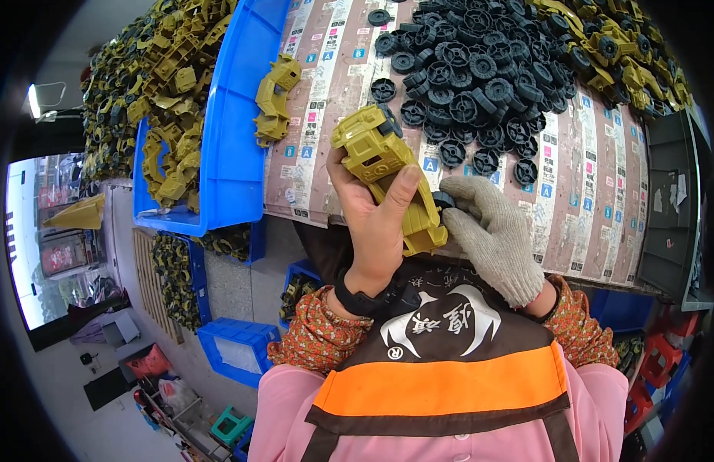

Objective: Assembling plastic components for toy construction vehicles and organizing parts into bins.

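My bare left hand (pixel 368 219) grips an olive-yellow plastic toy truck body (pixel 372 154), tilted above the table's near edge, with the thumb across its middle. One black wheel sits at the truck's upper end. My right hand (pixel 495 239), in a pale knitted glove, is closed at the truck's lower right side. Its fingertips press a black toy wheel (pixel 444 200) against that side; the fingers partly hide the wheel. A big heap of loose black wheels (pixel 480 69) lies just beyond my hands. To the left, another yellow truck body (pixel 277 100) lies beside a blue bin.
The blue bin (pixel 245 115) at the left holds yellow truck bodies, with a tall pile of wheeled ones behind it. More yellow trucks (pixel 611 46) are heaped at the far right. A grey crate (pixel 672 200) stands at the right edge. Blue crates (pixel 237 346) sit on the floor.
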The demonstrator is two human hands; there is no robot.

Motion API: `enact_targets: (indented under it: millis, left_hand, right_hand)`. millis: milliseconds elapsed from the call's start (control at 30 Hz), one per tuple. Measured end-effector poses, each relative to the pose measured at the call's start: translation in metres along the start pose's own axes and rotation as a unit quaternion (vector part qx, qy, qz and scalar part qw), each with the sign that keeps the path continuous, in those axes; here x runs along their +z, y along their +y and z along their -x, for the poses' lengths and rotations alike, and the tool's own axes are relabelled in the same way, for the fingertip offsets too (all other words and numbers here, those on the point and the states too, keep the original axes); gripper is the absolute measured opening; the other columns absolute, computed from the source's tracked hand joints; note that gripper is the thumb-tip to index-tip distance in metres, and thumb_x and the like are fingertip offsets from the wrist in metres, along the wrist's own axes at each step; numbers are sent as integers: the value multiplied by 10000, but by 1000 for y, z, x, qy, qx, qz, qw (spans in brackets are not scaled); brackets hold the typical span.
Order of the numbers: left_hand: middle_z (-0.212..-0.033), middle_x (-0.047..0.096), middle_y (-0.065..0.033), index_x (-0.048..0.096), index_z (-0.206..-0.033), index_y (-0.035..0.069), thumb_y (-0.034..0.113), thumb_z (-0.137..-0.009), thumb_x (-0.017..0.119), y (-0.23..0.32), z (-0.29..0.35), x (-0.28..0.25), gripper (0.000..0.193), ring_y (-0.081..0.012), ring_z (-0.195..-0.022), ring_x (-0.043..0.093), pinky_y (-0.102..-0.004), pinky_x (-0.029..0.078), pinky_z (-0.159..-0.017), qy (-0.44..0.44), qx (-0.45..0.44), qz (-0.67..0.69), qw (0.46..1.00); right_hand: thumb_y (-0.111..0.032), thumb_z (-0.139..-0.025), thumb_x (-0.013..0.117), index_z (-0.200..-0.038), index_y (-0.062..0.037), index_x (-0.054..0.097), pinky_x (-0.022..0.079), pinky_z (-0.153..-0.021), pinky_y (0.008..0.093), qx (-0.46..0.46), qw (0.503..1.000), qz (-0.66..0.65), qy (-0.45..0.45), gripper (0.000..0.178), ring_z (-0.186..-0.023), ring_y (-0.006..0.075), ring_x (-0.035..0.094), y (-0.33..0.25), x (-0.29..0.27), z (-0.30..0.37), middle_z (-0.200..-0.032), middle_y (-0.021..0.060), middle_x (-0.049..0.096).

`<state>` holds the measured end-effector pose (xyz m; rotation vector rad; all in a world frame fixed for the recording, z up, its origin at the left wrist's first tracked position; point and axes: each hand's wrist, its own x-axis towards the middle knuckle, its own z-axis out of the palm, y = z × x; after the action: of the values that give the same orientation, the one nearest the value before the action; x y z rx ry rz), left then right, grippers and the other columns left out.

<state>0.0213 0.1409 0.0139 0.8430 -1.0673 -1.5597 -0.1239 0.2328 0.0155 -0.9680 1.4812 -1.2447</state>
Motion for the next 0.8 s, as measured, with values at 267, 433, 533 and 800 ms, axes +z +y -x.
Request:
enact_targets:
  millis: [267,433,533,800]
  left_hand:
    - [-1310,523,-66,281,-1526,63,83,-947,804,-5,0,-1,781,-156,-1168,577,-318,506,-1014,1,25,-10,1000]
    - [-1318,525,-62,278,-1532,74,73,-949,797,-11,0,-4,781,-151,-1161,584,-321,507,-1019,8,67,-53,996]
    - [-1349,516,-63,272,-1543,76,61,-944,798,-11,2,-5,797,-152,-1180,580,-323,503,-1029,-4,65,-52,997]
    - [-1467,444,-100,263,-1553,65,55,-929,805,-20,13,1,827,-208,-1311,538,-363,475,-1099,-48,103,-55,992]
  right_hand:
    - [-40,-968,678,-1268,21,657,572,-879,324,-44,997,59,14,307,-990,182,712,-4,0,-1,-1102,127,714]
    - [-21,-942,670,-1247,16,670,576,-856,363,-73,992,100,20,307,-961,275,738,-5,3,4,-1063,174,721]
    - [-5,-929,649,-1232,14,675,575,-838,386,-111,982,155,7,305,-944,336,738,-5,-1,4,-1037,206,713]
    - [7,-897,605,-1237,5,663,572,-804,405,-41,990,130,-38,345,-899,348,733,-16,-1,9,-1007,208,705]
